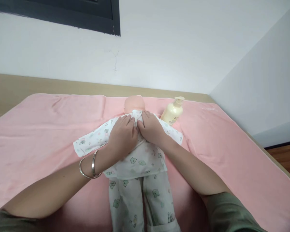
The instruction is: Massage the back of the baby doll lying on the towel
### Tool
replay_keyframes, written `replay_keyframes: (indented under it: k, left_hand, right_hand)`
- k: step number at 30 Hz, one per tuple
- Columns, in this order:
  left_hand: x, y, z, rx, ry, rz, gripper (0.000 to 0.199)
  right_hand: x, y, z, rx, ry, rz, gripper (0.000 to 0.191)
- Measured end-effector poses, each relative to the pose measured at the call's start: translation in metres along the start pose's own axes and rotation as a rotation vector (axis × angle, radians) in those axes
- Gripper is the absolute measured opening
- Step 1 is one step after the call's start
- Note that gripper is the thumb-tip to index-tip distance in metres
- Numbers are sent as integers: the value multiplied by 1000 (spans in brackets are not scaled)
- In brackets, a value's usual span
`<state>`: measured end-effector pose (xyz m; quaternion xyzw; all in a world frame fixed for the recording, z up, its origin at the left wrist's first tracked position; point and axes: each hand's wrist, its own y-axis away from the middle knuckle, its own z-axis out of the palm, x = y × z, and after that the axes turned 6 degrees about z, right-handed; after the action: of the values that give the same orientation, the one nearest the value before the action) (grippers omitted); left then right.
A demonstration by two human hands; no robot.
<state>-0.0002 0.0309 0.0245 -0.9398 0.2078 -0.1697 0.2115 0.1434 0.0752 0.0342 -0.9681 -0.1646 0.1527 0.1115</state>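
A baby doll (pixel 134 104) lies on its back on a pink sheet (pixel 50 129), only its head showing bare. It wears a white long-sleeved top (pixel 140 162) and matching trousers (pixel 127 199), both printed with small bears. My left hand (pixel 125 133) rests flat on the top's upper chest, fingers stretched toward the collar. Against the other side of the collar lies my right hand (pixel 151 129), also flat, its thumb close to the left one. The cloth beneath both palms is hidden. The doll's sleeves spread out to either side.
A cream pump bottle (pixel 172 111) leans or lies beside the doll's head, just right of it. Behind the sheet runs a wooden edge (pixel 74 85) against a white wall (pixel 159 48). A dark frame (pixel 87 14) is on the wall at upper left.
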Motion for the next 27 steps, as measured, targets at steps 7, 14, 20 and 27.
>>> replay_keyframes:
  k: [7,14,20,27]
  left_hand:
    - [-25,-18,6,-80,45,-166,17]
    - [-25,-12,17,-6,-11,-128,20]
    - [-22,-11,17,-1,25,-150,25]
    - [-22,-10,19,15,7,-142,29]
  right_hand:
    - [-19,31,0,103,121,-106,48]
    - [-4,9,1,18,-63,-6,39]
    - [0,4,5,29,-58,26,37]
    - [-1,4,5,14,-61,29,38]
